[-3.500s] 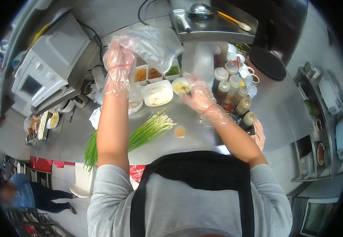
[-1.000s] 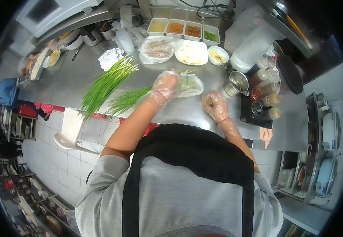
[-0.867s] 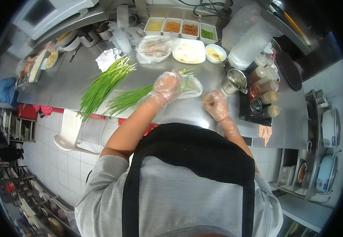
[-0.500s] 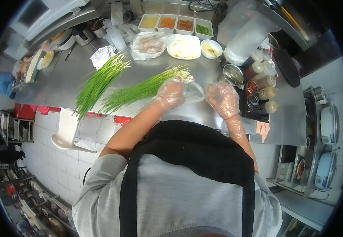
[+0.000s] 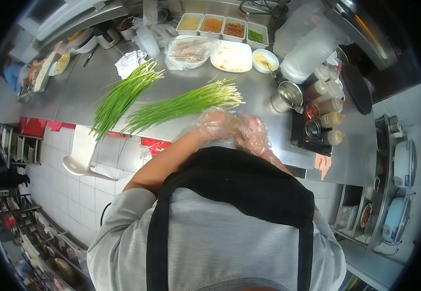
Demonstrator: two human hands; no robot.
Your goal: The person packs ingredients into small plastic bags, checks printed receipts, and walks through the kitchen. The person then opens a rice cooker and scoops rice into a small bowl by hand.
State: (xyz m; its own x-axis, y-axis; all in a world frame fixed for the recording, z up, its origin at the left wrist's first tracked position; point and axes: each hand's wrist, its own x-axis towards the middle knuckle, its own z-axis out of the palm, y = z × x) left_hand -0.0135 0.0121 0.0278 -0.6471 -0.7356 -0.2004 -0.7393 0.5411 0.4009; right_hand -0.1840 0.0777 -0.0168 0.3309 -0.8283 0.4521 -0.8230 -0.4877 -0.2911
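Both my hands wear clear plastic gloves and meet close to my apron at the counter's front edge. My right hand (image 5: 251,132) is closed around a small tan roll (image 5: 233,125), which looks like a roll of clear tape. My left hand (image 5: 214,121) is closed right beside the roll; its fingers are partly covered by the wrinkled glove, so what they pinch is unclear. Just beyond the hands lies a bundle of green chives (image 5: 184,104), white ends to the right. Further left lies a second chive bundle (image 5: 125,97), leaf tips hanging over the front edge.
At the back stand several trays of chopped ingredients (image 5: 211,25), a bagged tray (image 5: 186,51), a white dish (image 5: 231,56) and a bowl with a spoon (image 5: 265,61). To the right are a metal pot (image 5: 284,101) and a rack of sauce bottles (image 5: 323,114). A white chair (image 5: 82,150) stands left.
My right hand has moved left and toward my body, meeting my left hand. The clear strip stretched between them no longer shows. The chive bundles stay in place; the view has shifted slightly.
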